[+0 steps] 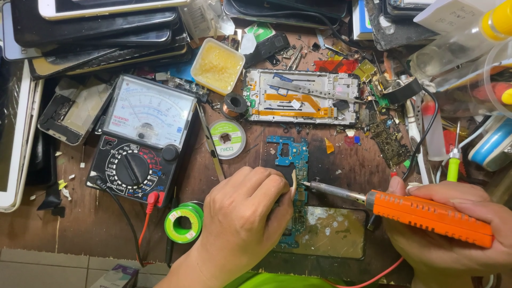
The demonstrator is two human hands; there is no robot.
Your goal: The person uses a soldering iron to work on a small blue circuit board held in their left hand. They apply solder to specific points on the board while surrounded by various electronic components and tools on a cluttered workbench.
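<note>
1. The left hand [242,218] covers the middle of the blue circuit board [290,152]; what its fingers pinch there cannot be seen.
2. The right hand [453,240] is cut off by the right and near edges, and the orange soldering iron [426,213] hides its palm.
3. The stacked phones [101,32] at far left run past the top edge.
4. The clear bottle [458,45] at far right is blurred and cropped.
5. The meter [141,136] markings are too small to tell.

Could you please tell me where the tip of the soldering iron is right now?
In the head view, the soldering iron in the right hand points left; its tip meets the blue circuit board beside the left hand, centre-bench.
</note>
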